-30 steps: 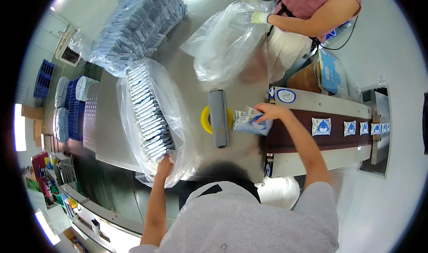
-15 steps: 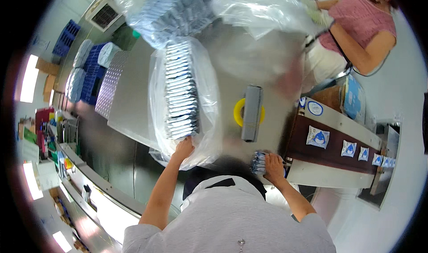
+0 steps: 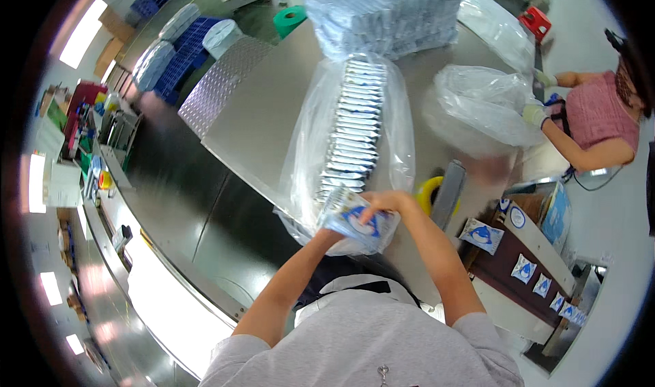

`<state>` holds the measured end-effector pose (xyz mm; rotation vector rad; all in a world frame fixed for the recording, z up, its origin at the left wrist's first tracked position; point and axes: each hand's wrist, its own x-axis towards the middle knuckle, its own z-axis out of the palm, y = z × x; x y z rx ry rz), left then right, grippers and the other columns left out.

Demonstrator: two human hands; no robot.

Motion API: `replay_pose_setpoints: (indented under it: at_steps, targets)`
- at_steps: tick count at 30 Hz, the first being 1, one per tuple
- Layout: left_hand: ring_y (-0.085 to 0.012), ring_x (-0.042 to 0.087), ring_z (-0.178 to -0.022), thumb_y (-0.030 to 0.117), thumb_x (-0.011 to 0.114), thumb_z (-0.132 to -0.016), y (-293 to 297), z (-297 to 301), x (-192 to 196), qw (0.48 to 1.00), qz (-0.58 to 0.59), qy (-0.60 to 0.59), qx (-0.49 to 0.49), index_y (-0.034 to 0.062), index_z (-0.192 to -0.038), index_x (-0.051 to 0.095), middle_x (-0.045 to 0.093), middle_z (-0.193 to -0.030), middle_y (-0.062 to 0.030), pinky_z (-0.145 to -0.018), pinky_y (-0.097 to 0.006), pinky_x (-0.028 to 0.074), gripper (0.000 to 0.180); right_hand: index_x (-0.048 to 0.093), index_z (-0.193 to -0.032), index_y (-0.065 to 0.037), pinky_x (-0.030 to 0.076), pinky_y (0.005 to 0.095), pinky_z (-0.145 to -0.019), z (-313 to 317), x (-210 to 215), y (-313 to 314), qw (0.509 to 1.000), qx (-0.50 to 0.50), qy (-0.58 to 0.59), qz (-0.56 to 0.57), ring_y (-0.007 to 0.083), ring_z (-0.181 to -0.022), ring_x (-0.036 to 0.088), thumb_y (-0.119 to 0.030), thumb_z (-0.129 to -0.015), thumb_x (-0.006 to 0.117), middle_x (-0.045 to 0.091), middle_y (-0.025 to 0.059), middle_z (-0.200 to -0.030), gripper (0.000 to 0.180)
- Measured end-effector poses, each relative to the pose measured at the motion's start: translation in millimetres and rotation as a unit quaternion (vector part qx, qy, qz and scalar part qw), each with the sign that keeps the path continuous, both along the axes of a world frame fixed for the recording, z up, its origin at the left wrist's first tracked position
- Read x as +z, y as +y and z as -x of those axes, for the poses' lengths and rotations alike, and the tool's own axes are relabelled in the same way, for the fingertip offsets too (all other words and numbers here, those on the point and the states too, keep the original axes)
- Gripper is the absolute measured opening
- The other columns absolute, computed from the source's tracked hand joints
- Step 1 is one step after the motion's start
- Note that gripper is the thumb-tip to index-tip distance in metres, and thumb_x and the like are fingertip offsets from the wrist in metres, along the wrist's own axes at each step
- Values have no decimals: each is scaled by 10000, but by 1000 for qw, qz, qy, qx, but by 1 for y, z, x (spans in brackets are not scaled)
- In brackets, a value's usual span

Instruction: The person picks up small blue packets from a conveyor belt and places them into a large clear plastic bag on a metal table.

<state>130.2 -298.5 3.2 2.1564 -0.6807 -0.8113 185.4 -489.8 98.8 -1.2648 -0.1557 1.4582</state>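
Note:
A long row of blue and white sealed packets (image 3: 353, 131) stands on edge inside a clear plastic bag (image 3: 399, 124) on the metal table. At the near end of that row, my right hand (image 3: 387, 201) grips a small stack of the same packets (image 3: 351, 216), each with a blue whale-like picture. My left hand (image 3: 329, 237) is at the stack's near left side, its fingers hidden beneath the packets, so I cannot tell how they are set. Both hands are over the bag's near end.
A big bagged block of packets (image 3: 385, 18) sits at the far side of the table (image 3: 249, 124). A grey bar-shaped object (image 3: 449, 194) lies on a yellow ring (image 3: 428, 194). On the right, a brown conveyor (image 3: 501, 271) carries single packets. A gloved co-worker (image 3: 600, 117) handles clear bags (image 3: 488, 104).
My right hand has brought the small packet stack from beside the conveyor to the row's near end. My left hand is now beside that stack. The view has turned; the co-worker's bag has shifted.

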Motion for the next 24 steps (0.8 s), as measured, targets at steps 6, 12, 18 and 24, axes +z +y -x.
replay_pose_setpoints:
  at_steps: [6,12,18,24]
  targets:
    - [-342,453,-1170,184,524,-774,45,75,-2,954,-224,-188,-62,66,-1227,510,537,-1185,-180,-964,-504,329,469,392,-1256,-7,434,441,-874,-13,-42,103,883,97,-404,217,319,-1041,552,-401,-551,803,561,207,-1112,907]
    - [-274,629,-897,205,499,-796,41,64,56,947,-274,-39,-165,75,-937,671,671,-894,-118,-791,-495,415,258,424,-1264,-75,360,561,-835,66,-82,139,602,40,-689,401,297,-1092,444,-331,-683,671,502,148,-1092,681]
    - [-307,627,-909,236,461,-822,34,53,95,926,-302,-39,-225,73,-939,679,667,-918,-126,-812,-495,422,296,451,-1231,-53,393,528,-824,82,-102,144,550,15,-742,384,267,-1061,446,-280,-728,617,491,113,-1107,577]
    - [-316,626,-934,281,429,-853,62,48,54,947,-287,-41,-138,116,-1084,631,650,-1018,-143,-854,-490,444,348,424,-1175,33,407,450,-908,68,-46,108,716,-152,-651,201,388,-1055,478,-291,-656,739,422,201,-1185,688]
